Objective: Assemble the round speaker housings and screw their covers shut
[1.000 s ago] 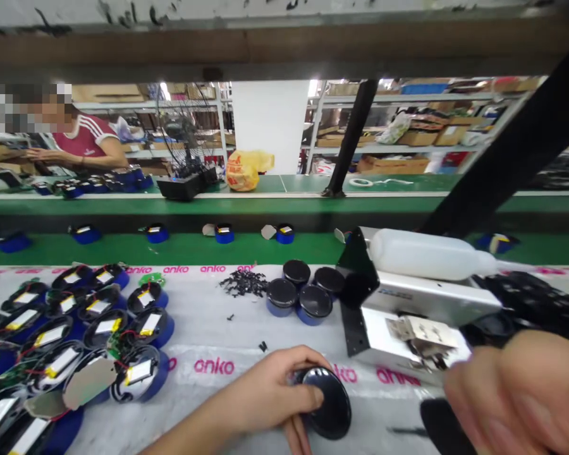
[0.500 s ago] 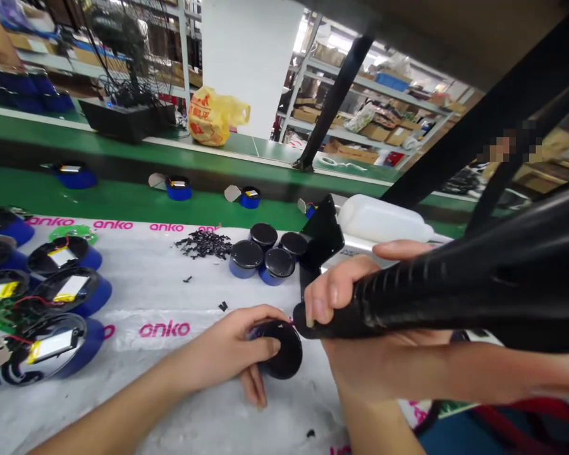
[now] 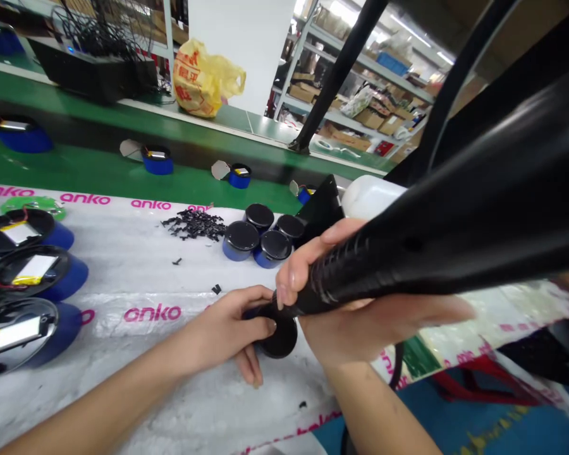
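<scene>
My left hand (image 3: 232, 332) is closed around a round housing with a black top (image 3: 282, 338), holding it against the white sheet. A large black electric screwdriver (image 3: 384, 259) with a ribbed grip slants in from the right, and my right hand (image 3: 308, 272) is wrapped around its lower end. The screwdriver's nose is over the housing's upper edge; its tip is hidden. Just beyond my hands stand several capped blue housings (image 3: 272, 246). Left of them lies a pile of small black pieces (image 3: 194, 224), probably screws.
Open blue housings with batteries (image 3: 35, 272) line the left side. More open units (image 3: 157, 161) sit along the green surface (image 3: 90, 167) behind. A black bracket (image 3: 322, 205) and white bottle (image 3: 372, 196) stand near the screwdriver. A yellow bag (image 3: 203, 82) is at the back.
The screwdriver's nose has moved from the housing's right side to over its upper edge, with my right hand on it. My left hand keeps its hold. The view has shifted right.
</scene>
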Demonstrator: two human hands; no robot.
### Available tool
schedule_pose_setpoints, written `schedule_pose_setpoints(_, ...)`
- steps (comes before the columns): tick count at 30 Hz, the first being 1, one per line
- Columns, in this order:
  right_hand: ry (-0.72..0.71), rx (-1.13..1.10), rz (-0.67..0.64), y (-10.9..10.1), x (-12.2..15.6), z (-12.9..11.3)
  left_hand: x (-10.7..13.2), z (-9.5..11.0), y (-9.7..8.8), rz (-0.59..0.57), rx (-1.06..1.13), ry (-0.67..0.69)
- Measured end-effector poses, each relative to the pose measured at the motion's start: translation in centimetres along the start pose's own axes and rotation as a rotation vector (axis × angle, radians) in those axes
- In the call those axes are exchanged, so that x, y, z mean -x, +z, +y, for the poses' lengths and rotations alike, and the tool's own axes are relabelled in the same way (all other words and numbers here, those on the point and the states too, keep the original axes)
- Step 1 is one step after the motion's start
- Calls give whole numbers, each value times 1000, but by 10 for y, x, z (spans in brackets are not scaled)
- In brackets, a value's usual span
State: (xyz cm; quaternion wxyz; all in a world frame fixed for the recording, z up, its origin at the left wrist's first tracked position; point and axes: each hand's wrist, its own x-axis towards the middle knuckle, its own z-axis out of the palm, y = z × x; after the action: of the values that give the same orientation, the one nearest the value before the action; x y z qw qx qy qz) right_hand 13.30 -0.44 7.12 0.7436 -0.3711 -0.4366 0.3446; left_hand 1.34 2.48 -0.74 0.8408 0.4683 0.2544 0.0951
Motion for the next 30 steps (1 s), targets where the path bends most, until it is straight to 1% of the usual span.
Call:
schedule_pose_setpoints(2, -8, -7, 1, -3, 1, 3, 0, 0, 1, 5, -2, 4)
schedule_pose_setpoints(8, -29, -33, -88, -8, 8, 17, 0, -2, 1, 28, -21, 29)
schedule_pose_setpoints(11, -81, -24, -68, -7, 14, 29, 0, -2, 1, 33, -49, 16)
schedule_pose_setpoints(13, -90, -13, -54, -8, 14, 32, 0, -1, 2, 40, -79, -3)
schedule_pose_setpoints(15, -73, -54, -59, -13, 8, 25, 2, 0, 2, 46, -118, -13)
schedule_pose_setpoints(17, -81, -100, -29, -24, -3, 6, 4, 1, 2, 47, -156, -28)
schedule_pose_setpoints(18, -115, -86, 21, -31, -10, -7, 4, 2, 1, 34, -173, -40)
schedule_pose_setpoints(19, -179, -29, 95, -41, -17, -20, 5, 3, 1, 17, -189, -54)
schedule_pose_setpoints(20, -271, 70, 196, -50, -24, -32, 6, 4, 0, -1, -211, -71)
schedule_pose_setpoints(22, -464, 274, 377, -69, -36, -48, 8, 6, -1, -2, -321, -63)
schedule_pose_setpoints(23, -527, 338, 433, -77, -40, -50, 8, 7, -1, 26, -433, -31)
schedule_pose_setpoints(24, -556, 373, 457, -84, -43, -49, 9, 8, -1, 76, -578, 15)
schedule_pose_setpoints(26, -534, 382, 442, -93, -43, -40, 10, 9, -1, 186, -888, 140)
schedule_pose_setpoints(27, -507, 382, 424, -95, -41, -34, 10, 9, -1, 222, -1005, 198)
schedule_pose_setpoints(29, -424, 388, 399, -93, -33, -26, 10, 10, 1, 238, -1120, 283)
schedule_pose_setpoints(30, -380, 381, 397, -90, -27, -25, 10, 10, 2, 218, -1135, 317)
